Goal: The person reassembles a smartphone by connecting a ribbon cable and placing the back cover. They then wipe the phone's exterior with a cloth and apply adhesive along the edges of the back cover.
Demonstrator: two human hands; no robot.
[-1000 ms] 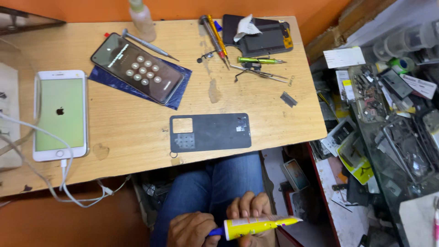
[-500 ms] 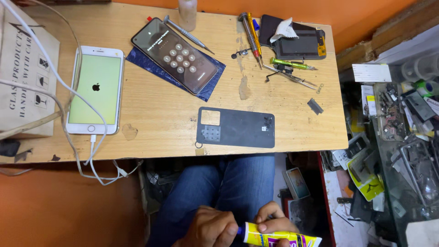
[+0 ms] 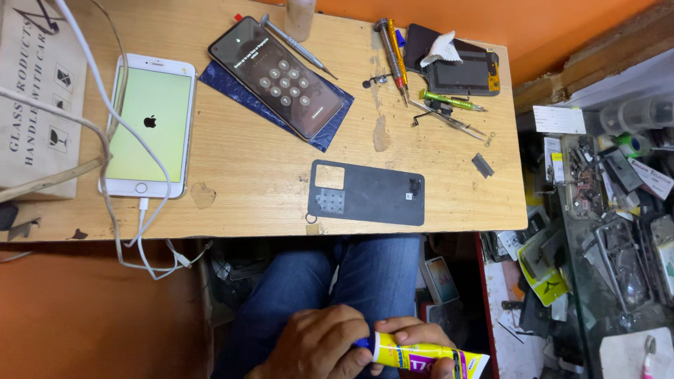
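Observation:
Low in the head view, over my lap, both hands meet on a yellow glue tube. My left hand is closed around the tube's blue cap end. My right hand grips the tube's body from behind. On the wooden table above them lies a black phone back cover, inner side up, close to the front edge. A dark phone with a lit keypad screen rests on a blue sheet. A white phone with a bright screen lies at the left, plugged into a white cable.
Screwdrivers, tweezers and a green pen lie at the back right beside a black phone part. A brown cardboard box stands at the left. A cluttered parts shelf fills the right side.
The view has shifted so the table sits more to the right and the hands lower. The tube has dropped toward the frame's bottom, and my left hand now covers its cap end.

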